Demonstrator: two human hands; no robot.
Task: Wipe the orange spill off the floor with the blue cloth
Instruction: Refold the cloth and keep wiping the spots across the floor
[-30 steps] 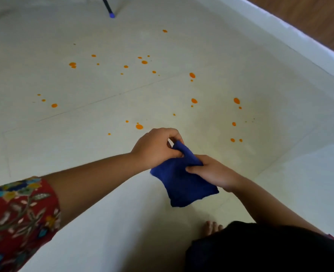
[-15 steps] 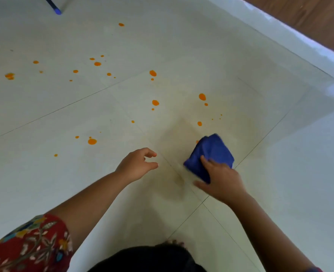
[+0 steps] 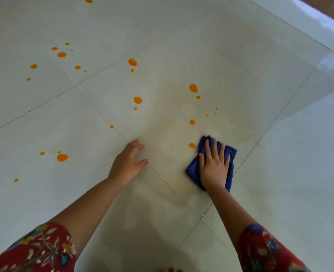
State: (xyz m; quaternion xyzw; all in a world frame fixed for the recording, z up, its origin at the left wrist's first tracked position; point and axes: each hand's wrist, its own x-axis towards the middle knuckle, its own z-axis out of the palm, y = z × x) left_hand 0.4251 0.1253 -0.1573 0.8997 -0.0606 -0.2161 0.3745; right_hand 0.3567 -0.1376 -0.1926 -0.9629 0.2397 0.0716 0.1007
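Right hand has flattened, fingers spread, pressing the blue cloth onto the floor; left hand hovers half-open, empty. First wipe underway, I reckon; next, sweep left over the nearest orange drop.

Blue cloth, orange spill, red floral sleeves.

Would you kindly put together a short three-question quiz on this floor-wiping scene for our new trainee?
1. True or false: the right hand presses flat on the blue cloth.
2. Which lies nearest the cloth? A) the orange drop just left of it B) the large drop far left C) the drop at the top edge
3. Fill in: the left hand holds ____.

Key: 1 true. 2 A. 3 nothing; it is on or just above the floor, fingers spread.
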